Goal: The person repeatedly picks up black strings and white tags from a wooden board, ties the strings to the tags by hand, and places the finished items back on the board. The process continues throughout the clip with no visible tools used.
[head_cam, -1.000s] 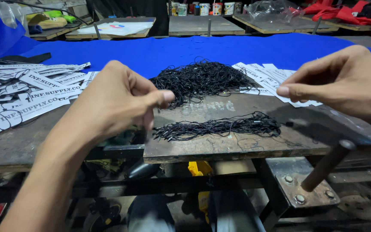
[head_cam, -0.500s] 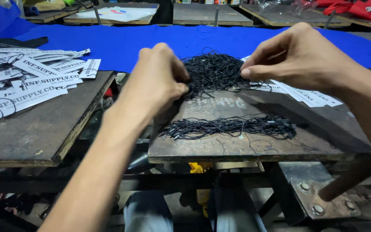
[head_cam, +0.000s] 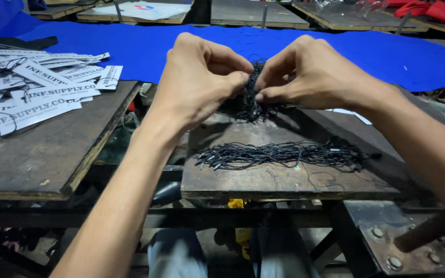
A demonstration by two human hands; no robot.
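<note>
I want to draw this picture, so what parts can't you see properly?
- Tangled black strings: the left hand and right hand cover most of the pile.
- Fingertips' grip: hidden in the tangle.
- White tags: cut off by the left edge.
- Red cloth: cut off by the top edge.

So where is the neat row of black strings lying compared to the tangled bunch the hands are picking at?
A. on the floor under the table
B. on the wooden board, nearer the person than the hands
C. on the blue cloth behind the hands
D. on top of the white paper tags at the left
B: the row of black strings lies on the wooden board, nearer than the left hand and right hand pinching the tangled bunch.
</note>
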